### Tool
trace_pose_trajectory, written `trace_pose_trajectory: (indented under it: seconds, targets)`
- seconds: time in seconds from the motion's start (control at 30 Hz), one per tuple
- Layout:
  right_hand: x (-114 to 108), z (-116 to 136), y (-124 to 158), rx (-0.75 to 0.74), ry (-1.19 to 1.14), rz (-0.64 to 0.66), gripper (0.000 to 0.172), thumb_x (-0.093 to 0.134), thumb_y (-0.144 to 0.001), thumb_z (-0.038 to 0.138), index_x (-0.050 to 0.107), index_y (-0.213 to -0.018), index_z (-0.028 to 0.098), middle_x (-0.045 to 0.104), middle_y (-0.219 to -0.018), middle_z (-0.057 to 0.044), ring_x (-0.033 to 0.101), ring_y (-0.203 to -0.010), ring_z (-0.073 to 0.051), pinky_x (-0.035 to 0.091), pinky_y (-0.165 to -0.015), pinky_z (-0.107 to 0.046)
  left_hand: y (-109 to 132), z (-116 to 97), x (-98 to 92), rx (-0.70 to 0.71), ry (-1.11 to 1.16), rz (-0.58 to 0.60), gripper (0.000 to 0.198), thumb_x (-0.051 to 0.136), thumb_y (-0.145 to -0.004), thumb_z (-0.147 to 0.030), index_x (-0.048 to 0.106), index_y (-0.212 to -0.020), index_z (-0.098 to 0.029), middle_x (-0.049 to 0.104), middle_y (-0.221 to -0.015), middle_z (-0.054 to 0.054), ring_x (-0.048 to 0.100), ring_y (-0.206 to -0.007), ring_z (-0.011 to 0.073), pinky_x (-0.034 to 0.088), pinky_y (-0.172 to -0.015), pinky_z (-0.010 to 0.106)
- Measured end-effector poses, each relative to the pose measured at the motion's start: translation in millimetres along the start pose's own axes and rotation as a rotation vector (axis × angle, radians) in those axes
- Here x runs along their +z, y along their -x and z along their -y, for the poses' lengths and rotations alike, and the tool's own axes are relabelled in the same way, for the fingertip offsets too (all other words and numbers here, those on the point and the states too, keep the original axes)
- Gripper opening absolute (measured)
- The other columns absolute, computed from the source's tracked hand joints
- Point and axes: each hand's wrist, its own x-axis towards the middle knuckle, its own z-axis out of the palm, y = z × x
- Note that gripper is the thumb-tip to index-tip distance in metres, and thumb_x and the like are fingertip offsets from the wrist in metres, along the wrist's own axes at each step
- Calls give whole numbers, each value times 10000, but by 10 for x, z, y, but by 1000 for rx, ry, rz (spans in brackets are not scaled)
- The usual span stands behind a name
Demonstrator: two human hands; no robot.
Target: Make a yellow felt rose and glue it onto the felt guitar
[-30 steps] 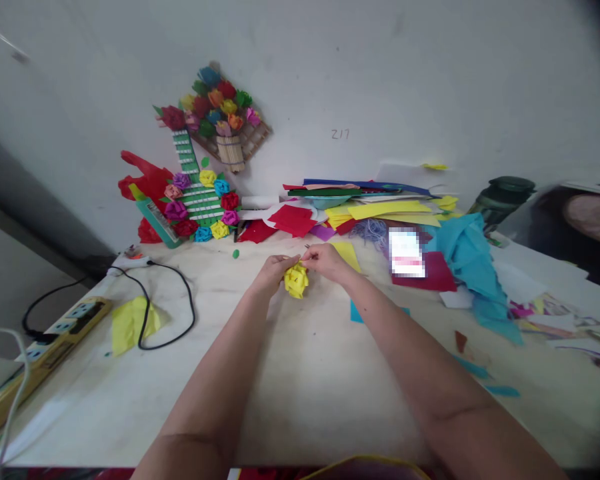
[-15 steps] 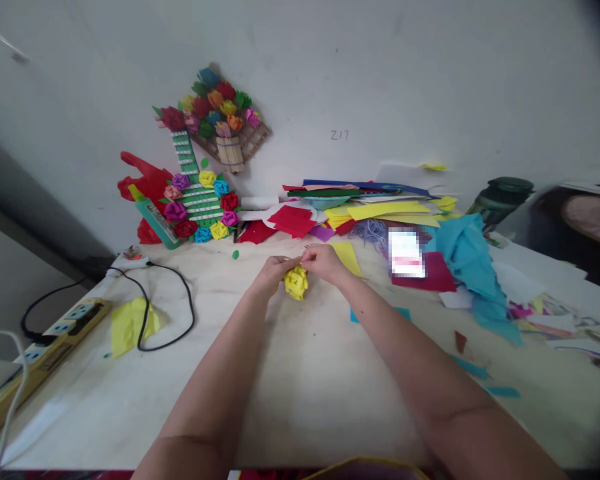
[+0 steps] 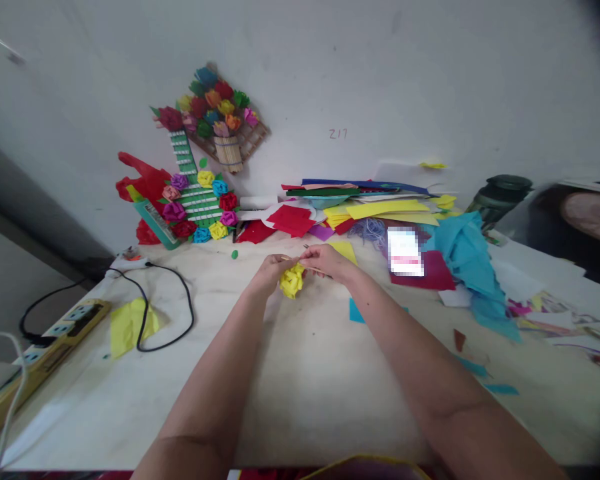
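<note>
A crumpled yellow paper flower (image 3: 292, 281) hangs just over the table, its petals facing me. My left hand (image 3: 274, 272) is closed, pinching the flower at its upper left edge. Beside it my right hand (image 3: 326, 259) is closed too, its fingertips meeting the left ones at the flower's top. A thin, light-coloured stick (image 3: 321, 272) with a dark end pokes out beneath the right fingers and points toward the flower. Exactly how the fingertips grip is too small to make out. Behind the right hand lies a yellow paper sheet (image 3: 344, 252).
At the back left stand a paper-flower guitar (image 3: 203, 202) and a green glue bottle (image 3: 156, 223). Stacked coloured paper (image 3: 380, 200) lines the wall. To the right are a lit phone (image 3: 405, 252) and blue crepe paper (image 3: 463, 250). A black cable (image 3: 193, 307) loops at left.
Both hands and the flower have shifted slightly left. The flower has turned a little, and the thin stick now shows beneath my right hand.
</note>
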Motion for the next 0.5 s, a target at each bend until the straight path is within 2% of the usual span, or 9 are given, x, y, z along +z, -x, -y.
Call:
trace_pose_trajectory:
  seconds: [0.27,0.4,0.5]
  targets:
    - [-96,60,61,53,155,152,204,549,-716,344,635,-744,161,556,-522,17,351,-351,-42,244,-339,-180,7,-13,-9,-6,63,13,236,657,-620,-344,608,-619,-113,635,-596,84,580,-499,168,427,-515,280]
    - [-57,31,21,-85,264,157,258,484,-755,339,650,-705,147,484,-443,41,376,-397,-58,311,-426,-187,8,-34,-24,-4,70,-15,244,667,-606,-344,600,-616,-110,641,-608,89,591,-529,173,425,-530,271]
    - [-22,2,-18,-251,400,77,249,472,-764,293,678,-729,157,580,-543,17,477,-512,-86,355,-524,-199,2,-34,-50,-15,81,-21,263,674,-595,-353,619,-655,-103,647,-624,95,594,-552,174,426,-549,270]
